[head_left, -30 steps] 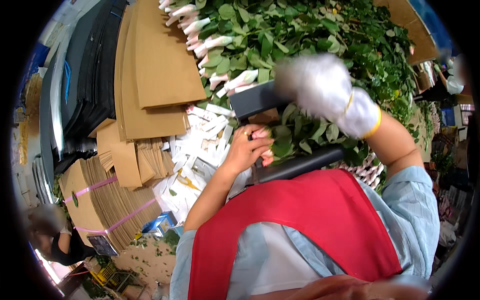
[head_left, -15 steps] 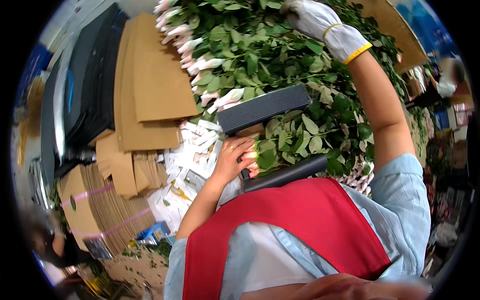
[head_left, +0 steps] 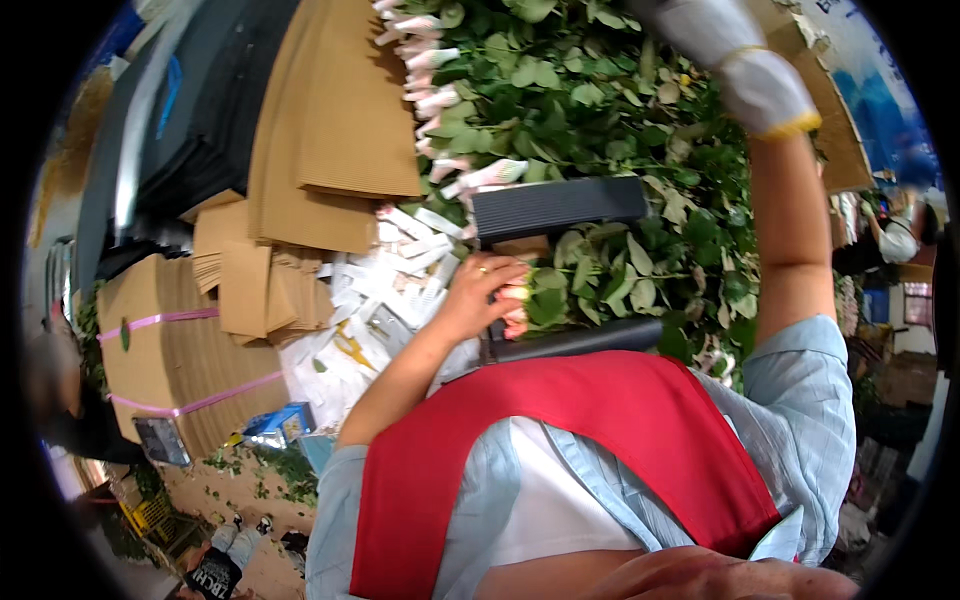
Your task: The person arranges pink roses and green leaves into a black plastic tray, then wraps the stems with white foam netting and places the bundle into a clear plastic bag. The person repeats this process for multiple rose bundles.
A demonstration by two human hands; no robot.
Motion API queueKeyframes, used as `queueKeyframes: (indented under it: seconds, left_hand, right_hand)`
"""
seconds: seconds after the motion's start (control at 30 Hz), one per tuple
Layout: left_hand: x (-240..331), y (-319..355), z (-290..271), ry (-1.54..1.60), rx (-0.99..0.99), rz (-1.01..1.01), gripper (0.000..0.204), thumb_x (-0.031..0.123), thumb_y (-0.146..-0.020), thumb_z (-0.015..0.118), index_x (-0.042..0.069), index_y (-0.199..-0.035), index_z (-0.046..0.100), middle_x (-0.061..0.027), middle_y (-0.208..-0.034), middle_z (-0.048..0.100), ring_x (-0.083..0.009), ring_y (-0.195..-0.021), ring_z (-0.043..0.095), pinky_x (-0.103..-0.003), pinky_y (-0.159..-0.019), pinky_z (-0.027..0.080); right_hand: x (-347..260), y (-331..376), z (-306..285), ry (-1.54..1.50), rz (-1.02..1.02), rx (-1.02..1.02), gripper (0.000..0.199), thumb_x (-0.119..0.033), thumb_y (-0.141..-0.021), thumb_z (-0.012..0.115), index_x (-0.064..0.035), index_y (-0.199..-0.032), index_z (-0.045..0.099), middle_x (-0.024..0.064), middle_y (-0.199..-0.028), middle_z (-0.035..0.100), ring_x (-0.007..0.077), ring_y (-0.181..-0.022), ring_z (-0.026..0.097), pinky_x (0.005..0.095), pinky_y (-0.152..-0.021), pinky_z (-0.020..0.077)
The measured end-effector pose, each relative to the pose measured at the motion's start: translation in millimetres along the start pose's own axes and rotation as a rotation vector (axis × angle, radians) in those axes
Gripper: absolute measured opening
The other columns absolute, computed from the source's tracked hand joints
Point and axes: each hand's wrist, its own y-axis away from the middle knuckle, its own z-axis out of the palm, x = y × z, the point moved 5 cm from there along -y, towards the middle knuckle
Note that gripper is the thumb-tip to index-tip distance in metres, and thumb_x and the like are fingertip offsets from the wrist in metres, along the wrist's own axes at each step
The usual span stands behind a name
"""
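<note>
Pale pink roses point(head_left: 516, 326) lie with their leafy stems point(head_left: 600, 290) pointing right, in a trough between a ridged black side panel point(head_left: 560, 208) and a dark padded side panel point(head_left: 585, 340). My bare left hand point(head_left: 485, 292), a ring on one finger, is curled round the rose heads at the trough's left end. Up at the far right, my right hand point(head_left: 705, 35) wears a white glove with a yellow cuff edge. It is over the large heap of leafy rose stems point(head_left: 560, 110); motion blur and the picture's edge hide its fingers.
Roses with white-sleeved heads point(head_left: 440, 100) line the heap's left side. Cardboard sheets point(head_left: 350, 110), white paper strips point(head_left: 400, 245), yellow scissors point(head_left: 352, 347) and a strapped cardboard stack point(head_left: 170, 340) are at the left. A blue box point(head_left: 280, 425) stands near the stack. Other people are at both sides.
My right hand has moved up and to the right, over the heap's far end. My left hand stays at the rose heads. The whole view has shifted slightly.
</note>
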Motion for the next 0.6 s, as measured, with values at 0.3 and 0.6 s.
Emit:
queueKeyframes:
  seconds: [0.3, 0.6]
  left_hand:
    - [6.6, -5.9, -5.2, 0.068, 0.023, -0.042, 0.055, 0.010, -0.072, 0.078, 0.012, -0.126, 0.064, -0.0068, -0.129, 0.063, -0.0313, -0.120, 0.052, -0.039, -0.102, 0.043]
    - [5.4, -5.5, 0.8, 0.010, 0.022, -0.027, 0.055, 0.008, -0.071, 0.076, 0.012, -0.125, 0.065, -0.0081, -0.132, 0.061, -0.0334, -0.122, 0.051, -0.042, -0.105, 0.042]
  right_hand:
    - [-92.3, 201.9, 39.9, -0.042, -0.112, -0.562, 0.034, -0.009, -0.082, 0.060, -0.0184, -0.114, 0.067, 0.0044, -0.095, 0.069, 0.0241, -0.076, 0.068, 0.0363, -0.063, 0.0556]
    - [-118.2, 202.5, 141.4, 0.004, -0.046, -0.784, 0.017, -0.024, -0.082, 0.064, -0.0105, -0.091, 0.068, 0.0139, -0.077, 0.069, 0.0331, -0.074, 0.069, 0.0431, -0.064, 0.0554]
